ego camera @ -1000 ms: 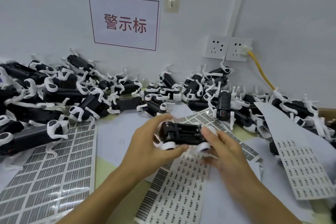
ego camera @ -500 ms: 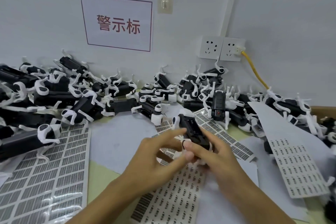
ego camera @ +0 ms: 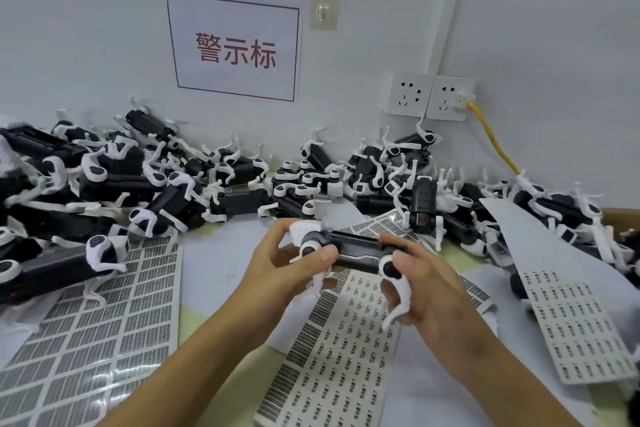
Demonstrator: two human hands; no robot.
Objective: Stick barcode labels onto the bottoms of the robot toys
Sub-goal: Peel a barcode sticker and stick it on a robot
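A black robot toy (ego camera: 356, 250) with white legs lies sideways between my two hands, above the table. My left hand (ego camera: 284, 274) grips its left end, thumb on the body near a white leg joint. My right hand (ego camera: 426, 284) holds the right end, fingers curled round it, with one white leg hanging down past the palm. Under the hands lies a sheet of small barcode labels (ego camera: 339, 350). The toy's underside is not visible to me.
A long heap of black-and-white robot toys (ego camera: 166, 191) runs along the wall from left to right. A larger label sheet (ego camera: 93, 329) lies at the left, another (ego camera: 575, 326) at the right. Wall sockets (ego camera: 429, 97) with a yellow cable (ego camera: 491, 139) sit behind.
The toy has been turned from pointing away from me to lying sideways. My hands have spread apart to its two ends.
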